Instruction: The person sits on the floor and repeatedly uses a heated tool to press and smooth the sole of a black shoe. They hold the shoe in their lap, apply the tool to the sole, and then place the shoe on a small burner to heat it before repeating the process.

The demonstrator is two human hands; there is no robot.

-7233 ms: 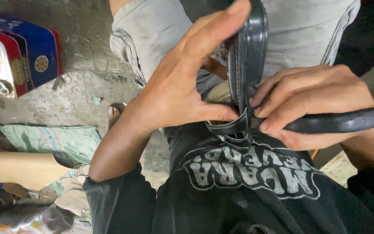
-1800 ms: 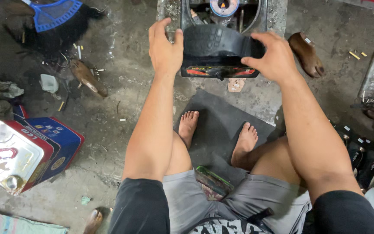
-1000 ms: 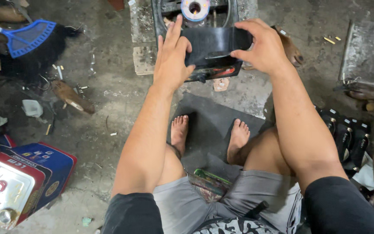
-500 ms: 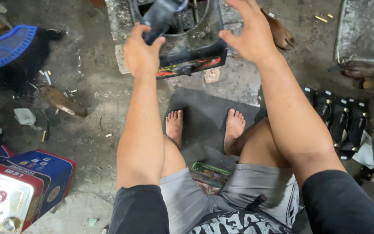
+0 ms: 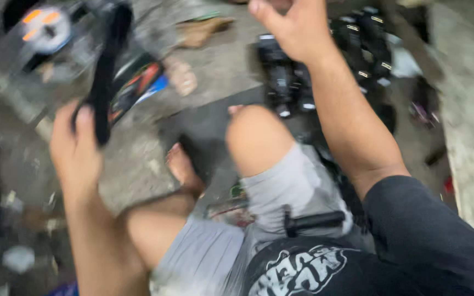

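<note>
The view is blurred by motion. My left hand (image 5: 75,145) grips a black rubber strip (image 5: 105,71) that rises from it toward the upper left. My right hand (image 5: 294,27) is raised at the top of the frame, fingers apart, with nothing in it. I sit on the ground in grey shorts, my right knee (image 5: 256,137) lifted at the centre and a bare foot (image 5: 182,167) on a dark mat (image 5: 204,126).
A metal machine with a round orange-and-white part (image 5: 45,30) and a red-and-blue part (image 5: 141,82) stands at upper left. Several black bottles (image 5: 286,82) lie beyond my knee. A concrete block (image 5: 462,120) runs down the right edge. Small debris litters the left floor.
Both hands have come off the machine. My left hand has pulled the black strip away to the left, my right hand has lifted free, and the view has swung right.
</note>
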